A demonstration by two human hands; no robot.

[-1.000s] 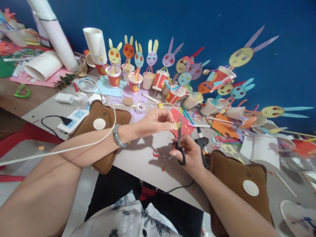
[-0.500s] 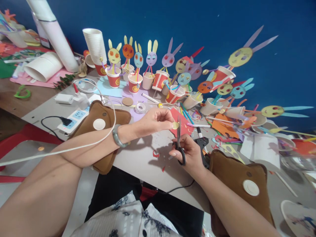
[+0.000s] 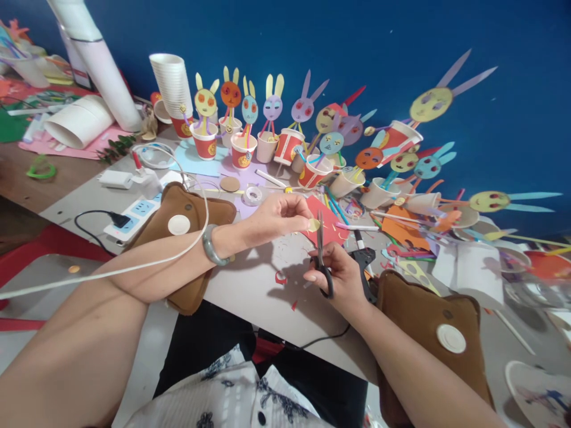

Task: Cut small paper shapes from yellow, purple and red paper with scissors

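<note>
head view: left hand [image 3: 277, 221], pointing toward three o'clock, pinches a rounded yellow piece [image 3: 314, 225]. right hand [image 3: 341, 274] grips scissors [image 3: 320, 236] pointing toward twelve.

Fairly bright indoor light seems to come from above, laying soft shadows on the table [image 3: 243, 291] below the left hand [image 3: 279, 219] and right hand [image 3: 339, 273]. The bracelet [image 3: 209, 245] glints faintly. The blue wall [image 3: 357, 41] looks darker. Wide-angle distortion stretches the edges; clutter [image 3: 533, 291] at far right blurs.
</note>
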